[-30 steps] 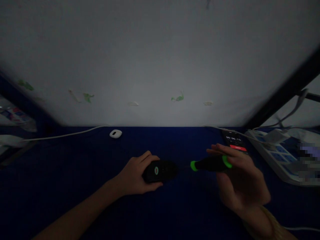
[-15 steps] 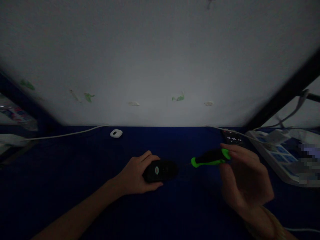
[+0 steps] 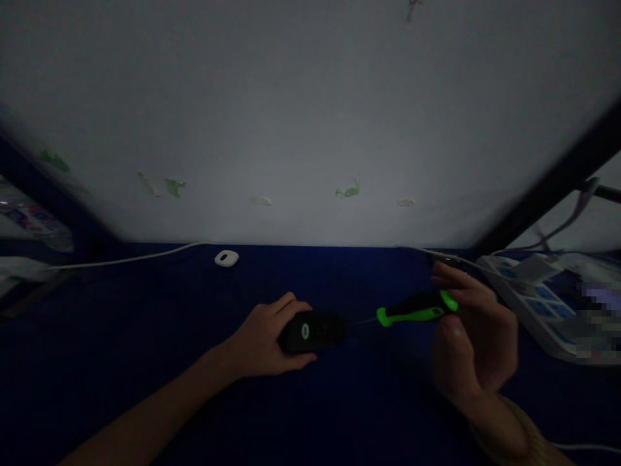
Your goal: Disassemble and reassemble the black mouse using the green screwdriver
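Observation:
My left hand rests over a black rounded device with a small red and green oval badge, pressing it to the dark blue table top. My right hand pinches a black screwdriver with green bands on its handle. The thin metal shaft points left, and its tip lies at or very near the device's right end. The dim light hides whether they touch.
A white cable runs along the table's back edge past a small white oval object. A phone lies mostly behind my right hand. A printed white and blue box sits at the right, beneath a pale wall.
The screwdriver has moved slightly right and levelled out, with its shaft now visible toward the device. My right hand has shifted its grip and now covers the phone. My left hand has stayed still.

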